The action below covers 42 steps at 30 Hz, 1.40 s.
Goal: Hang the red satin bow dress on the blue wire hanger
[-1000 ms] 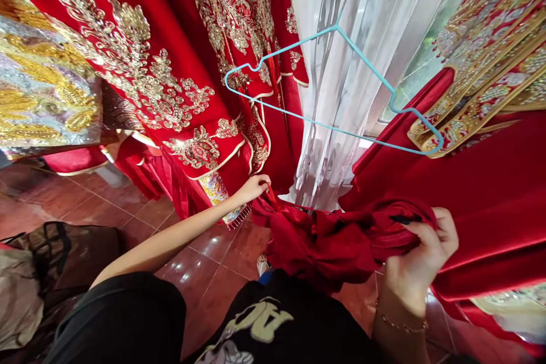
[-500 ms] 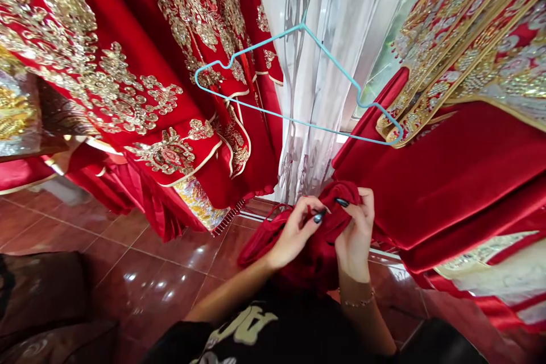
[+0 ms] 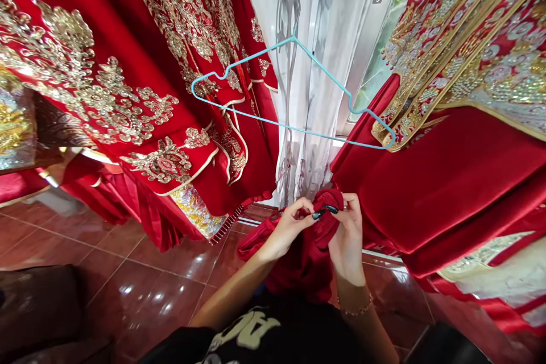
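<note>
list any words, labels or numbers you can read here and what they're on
No text here reads clearly.
Cream print on the black T-shirt: large letter shapes, upside down and cut off at the picture's lower edge, unreadable.
Gold embroidery on the red garments: ornament only, no letters.
Blue wire hanger, and the red cloth gripped by the left hand and right hand: no label in view.

The red cloth [image 3: 305,256] is plain, deep red and soft, with a slight sheen, and it is bunched into a crumpled bundle. Its top is gathered into a small knob, pinched between the left hand [image 3: 286,228] and the right hand [image 3: 347,237]. The rest hangs down in loose folds.
</note>
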Tool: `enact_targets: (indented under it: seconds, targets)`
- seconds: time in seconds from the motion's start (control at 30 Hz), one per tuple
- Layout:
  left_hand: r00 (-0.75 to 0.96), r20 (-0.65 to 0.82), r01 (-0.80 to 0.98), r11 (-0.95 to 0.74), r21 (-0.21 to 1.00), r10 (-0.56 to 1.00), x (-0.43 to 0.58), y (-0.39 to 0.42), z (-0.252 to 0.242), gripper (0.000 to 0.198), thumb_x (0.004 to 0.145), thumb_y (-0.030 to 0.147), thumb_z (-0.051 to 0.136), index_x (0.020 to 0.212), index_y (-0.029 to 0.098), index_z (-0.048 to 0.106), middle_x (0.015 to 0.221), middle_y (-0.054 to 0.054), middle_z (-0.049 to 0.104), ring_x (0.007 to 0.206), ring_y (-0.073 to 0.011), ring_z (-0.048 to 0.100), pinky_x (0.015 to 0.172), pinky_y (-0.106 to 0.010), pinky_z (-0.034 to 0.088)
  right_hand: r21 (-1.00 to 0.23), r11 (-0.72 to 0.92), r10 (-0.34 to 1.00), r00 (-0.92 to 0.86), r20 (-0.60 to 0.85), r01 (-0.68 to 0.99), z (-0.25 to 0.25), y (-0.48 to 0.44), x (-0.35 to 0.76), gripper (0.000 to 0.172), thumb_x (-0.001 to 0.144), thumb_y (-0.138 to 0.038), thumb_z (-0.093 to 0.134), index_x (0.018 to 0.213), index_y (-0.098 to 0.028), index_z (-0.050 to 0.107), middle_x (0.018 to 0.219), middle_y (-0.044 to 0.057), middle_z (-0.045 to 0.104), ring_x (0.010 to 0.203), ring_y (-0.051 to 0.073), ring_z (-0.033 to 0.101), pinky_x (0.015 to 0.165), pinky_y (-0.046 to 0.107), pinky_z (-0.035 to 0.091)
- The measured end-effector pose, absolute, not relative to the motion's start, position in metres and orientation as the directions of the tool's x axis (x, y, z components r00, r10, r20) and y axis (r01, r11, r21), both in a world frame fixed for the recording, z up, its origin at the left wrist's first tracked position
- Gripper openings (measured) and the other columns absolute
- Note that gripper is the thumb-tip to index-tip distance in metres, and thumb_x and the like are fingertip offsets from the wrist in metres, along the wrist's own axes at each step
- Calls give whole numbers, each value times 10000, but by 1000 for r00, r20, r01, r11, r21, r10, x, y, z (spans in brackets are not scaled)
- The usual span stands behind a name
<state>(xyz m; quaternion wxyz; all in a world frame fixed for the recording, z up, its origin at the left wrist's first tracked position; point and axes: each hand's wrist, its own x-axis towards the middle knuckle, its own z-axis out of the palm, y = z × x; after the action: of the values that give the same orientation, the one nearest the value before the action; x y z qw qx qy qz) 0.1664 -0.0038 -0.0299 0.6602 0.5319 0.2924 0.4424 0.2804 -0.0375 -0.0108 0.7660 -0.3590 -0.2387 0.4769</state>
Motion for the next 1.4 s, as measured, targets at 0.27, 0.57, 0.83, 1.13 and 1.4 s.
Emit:
enact_targets:
  seconds: [0.27, 0.57, 0.83, 1.13, 1.4]
  targets:
    - [467, 45, -276, 97, 956, 883, 159, -1, -33, 498, 786, 618, 742, 752, 187, 494, 599, 51, 493, 551, -94, 419, 586, -224, 341, -830, 354, 833, 549, 70, -432, -17, -38, 297, 241, 642, -235, 712, 804, -196, 538, 775, -41, 558, 728, 100, 517, 698, 233, 410]
    - [321, 4, -344, 112, 932, 947, 160, -4, -21, 484, 752, 545, 777, 754, 204, 433, 530, 89, 430, 482, -61, 311, 513, -194, 249, -863, 371, 547, 670, 502, 343, -22, -50, 350, 348, 701, -178, 681, 1037, -223, 605, 1087, 40, 569, 896, 147, 542, 851, 310, 459]
    - [382, 135, -264, -32, 964, 914, 172, -17, -7, 463, 829, 582, 721, 737, 185, 500, 563, 56, 503, 538, -89, 439, 614, -229, 376, -918, 380, 898, 191, 396, 116, -27, -32, 301, 286, 879, -246, 575, 1089, -242, 768, 1110, 52, 754, 1093, 212, 699, 1031, 413, 535]
    - [232, 307, -295, -235, 926, 923, 102, -14, -6, 595, 859, 125, 602, 1361, 328, 356, 1511, -104, 513, 1342, -229, 567, 1034, -389, 524, -622, 491, 493, 395, 776, 610, 29, -46, 376, 191, 812, -180, 718, 966, -240, 813, 1013, 39, 780, 931, 222, 755, 926, 391, 612]
    - [219, 564, 186, -601, 777, 796, 42, -13, -56, 495, 989, 177, 507, 1453, 346, 467, 1626, -117, 379, 1453, -306, 452, 1007, -441, 597, -736, 539, 699, 270, 662, 410, 103, 2, 414, 185, 746, -275, 763, 921, -222, 795, 957, 39, 777, 927, 222, 749, 930, 412, 612]
